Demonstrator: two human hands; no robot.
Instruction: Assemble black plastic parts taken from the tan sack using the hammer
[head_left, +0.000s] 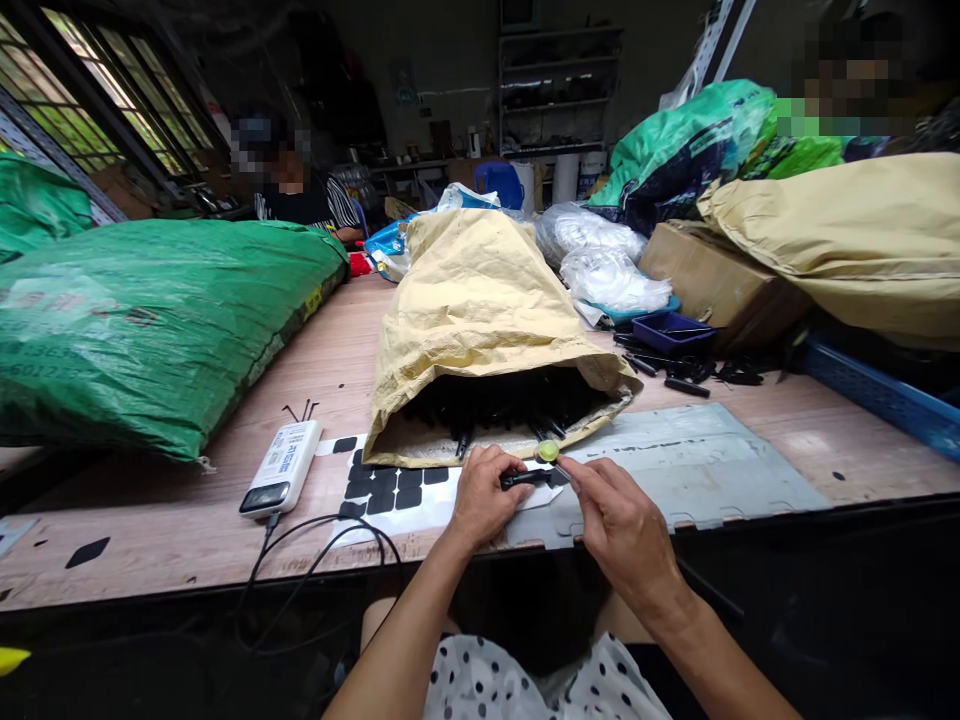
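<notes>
At left on the bench [330, 350], one large green sack [165, 320], printed with characters and digits mostly too blurred to read. Just right of it, one white power bank [281, 468] with small unreadable print and one black cable [330, 518] plugged in at the near end; three thin black rods [301, 411] at its far end. Next, rounded black squares [381, 492] on white sheet, too overlapped to count surely. At centre, one open tan sack [472, 300], full of black pieces. Before its mouth, one slim black piece [526, 479] gripped in left hand [484, 495]; one thin grey piece [562, 470] pinched in right hand [622, 525], near one round yellow-green piece [546, 451]. Farther right, one purple tray [673, 332], one cardboard box [697, 275], one blue basket [885, 395].
</notes>
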